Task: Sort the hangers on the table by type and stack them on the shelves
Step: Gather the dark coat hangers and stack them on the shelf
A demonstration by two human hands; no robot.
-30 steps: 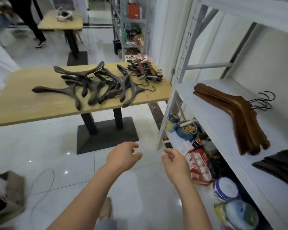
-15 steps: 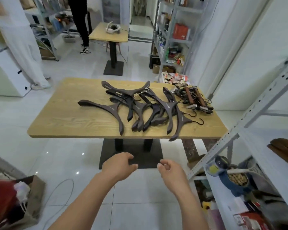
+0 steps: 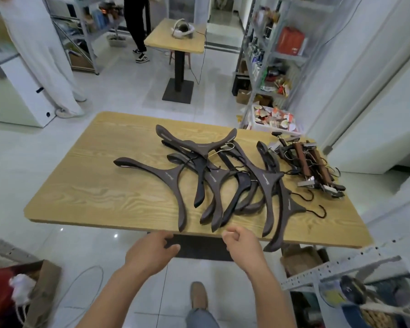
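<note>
Hands: two, empty; left hand (image 3: 152, 253) relaxed, right hand (image 3: 243, 245) fisted.
Dark hangers (image 3: 171, 176): at least six, overlapping, ahead.

Ahead and to the left of the left hand (image 3: 149, 252), the light wooden tabletop (image 3: 92, 185) offers open passage. Tangled dark brown wooden hangers (image 3: 213, 179) obstruct directly ahead. A perforated grey metal shelf rail (image 3: 341, 267) flanks the right hand (image 3: 243, 245).
</note>
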